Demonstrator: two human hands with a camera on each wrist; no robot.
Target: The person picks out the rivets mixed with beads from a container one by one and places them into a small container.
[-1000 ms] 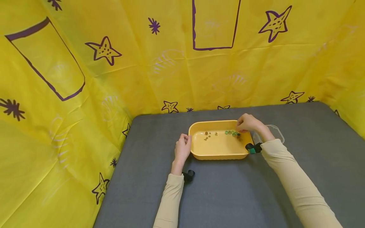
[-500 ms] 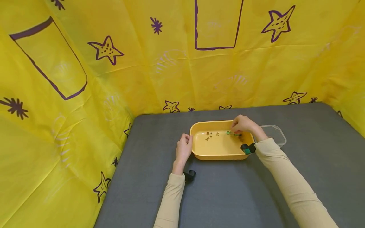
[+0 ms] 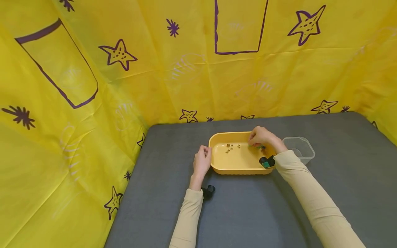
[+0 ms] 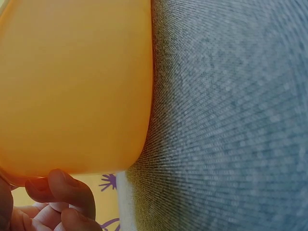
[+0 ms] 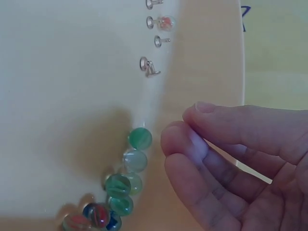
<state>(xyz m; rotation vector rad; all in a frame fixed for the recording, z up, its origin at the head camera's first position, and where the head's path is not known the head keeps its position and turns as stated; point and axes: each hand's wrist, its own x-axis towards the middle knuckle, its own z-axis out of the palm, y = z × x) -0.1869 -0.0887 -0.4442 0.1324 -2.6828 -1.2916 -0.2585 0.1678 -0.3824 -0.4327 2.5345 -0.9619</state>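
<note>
A yellow plastic tub (image 3: 242, 171) stands on the grey table. My left hand (image 3: 202, 161) holds it by its left end; in the left wrist view the curled fingers (image 4: 72, 190) bear on the outer wall near the rim. Inside, at the right end, is my right hand (image 3: 262, 136). Its fingers (image 5: 185, 180) are loosely bent beside a row of glass marbles (image 5: 140, 138), with nothing seen between them and the thumb. Green marbles form most of the row; a red and blue one (image 5: 99, 214) lies at its near end. Several small metal studs (image 5: 144, 63) lie farther along the tub wall.
A clear plastic container (image 3: 305, 148) stands to the right of the tub, partly behind the right forearm. A clear marble with red inside (image 5: 166, 23) lies among the studs. Yellow cloth (image 3: 173, 89) with purple drawings hangs behind and beside the table (image 3: 242, 213).
My right hand has moved left and slightly down along the marbles, covering more of the green ones from the head view. The clear container shows more fully. My left hand keeps its hold.
</note>
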